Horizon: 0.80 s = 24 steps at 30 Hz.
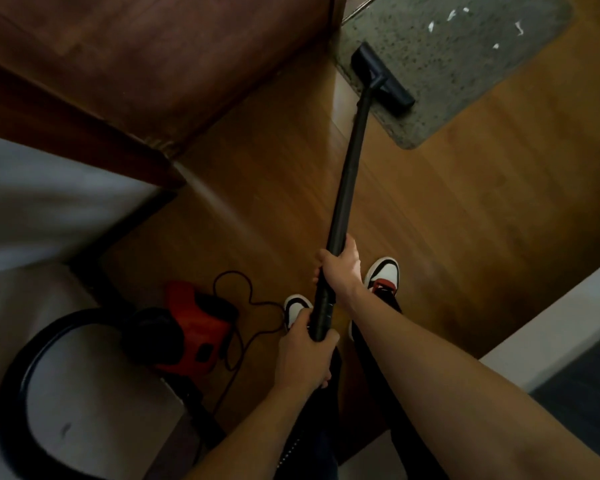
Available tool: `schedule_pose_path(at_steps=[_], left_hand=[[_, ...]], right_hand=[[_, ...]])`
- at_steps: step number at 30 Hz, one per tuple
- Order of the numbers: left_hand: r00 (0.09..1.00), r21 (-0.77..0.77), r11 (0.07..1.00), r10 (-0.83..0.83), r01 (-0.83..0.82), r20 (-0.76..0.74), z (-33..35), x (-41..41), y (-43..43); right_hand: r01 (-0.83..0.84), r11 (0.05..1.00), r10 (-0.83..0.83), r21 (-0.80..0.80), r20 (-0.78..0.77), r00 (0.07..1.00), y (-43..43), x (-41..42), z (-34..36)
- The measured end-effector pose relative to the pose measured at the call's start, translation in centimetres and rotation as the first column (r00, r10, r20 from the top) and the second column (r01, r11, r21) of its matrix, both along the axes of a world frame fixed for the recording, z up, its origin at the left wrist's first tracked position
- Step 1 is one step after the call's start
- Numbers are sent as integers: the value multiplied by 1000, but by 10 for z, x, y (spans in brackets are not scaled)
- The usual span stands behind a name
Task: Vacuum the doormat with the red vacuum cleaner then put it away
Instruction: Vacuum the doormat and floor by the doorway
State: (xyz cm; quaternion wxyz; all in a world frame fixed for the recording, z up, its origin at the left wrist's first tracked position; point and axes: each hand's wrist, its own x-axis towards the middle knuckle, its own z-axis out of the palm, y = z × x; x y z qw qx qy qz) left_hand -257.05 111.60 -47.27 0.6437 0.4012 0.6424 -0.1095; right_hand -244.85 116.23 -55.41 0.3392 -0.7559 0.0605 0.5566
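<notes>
Resting at the near left edge of the doormat [465, 57], the dark floor head [383, 79] of the red vacuum cleaner sits partly on the mat and close to the wooden floor [465, 220], with the black wand [350, 168] running back from it to the person. The right hand [340, 266] is wrapped around the wand higher up, its grip pressed together on the tube; the left hand [307, 358] is closed around the wand's lower end, near where the hose seems to join, though that joint is dim and hard to make out. The red canister [196, 327] stands on the floor to the person's left, just beside the left shoe [297, 308], with its black hose [25, 375] looping away and a cord [253, 306] curling next to it.

Vacuuming looks to be underway and far from finished: white scraps [451, 15] lie on the far part of the mat, well apart from the head. The next move calls for pushing the wand forward and to the right, so the head sweeps across those scraps while staying flat on the mat. Putting the machine away is not yet due.
</notes>
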Motion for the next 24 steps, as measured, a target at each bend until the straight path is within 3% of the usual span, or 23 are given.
schedule_pose_path(at_steps=[7, 24], left_hand=[[997, 65, 997, -27, 31, -66, -16, 19, -11], [996, 49, 995, 83, -84, 18, -13, 158, 35]], right_hand=[[-18, 1000, 18, 3, 6, 1000, -3, 16, -8], [-46, 999, 46, 11, -22, 999, 47, 153, -5]])
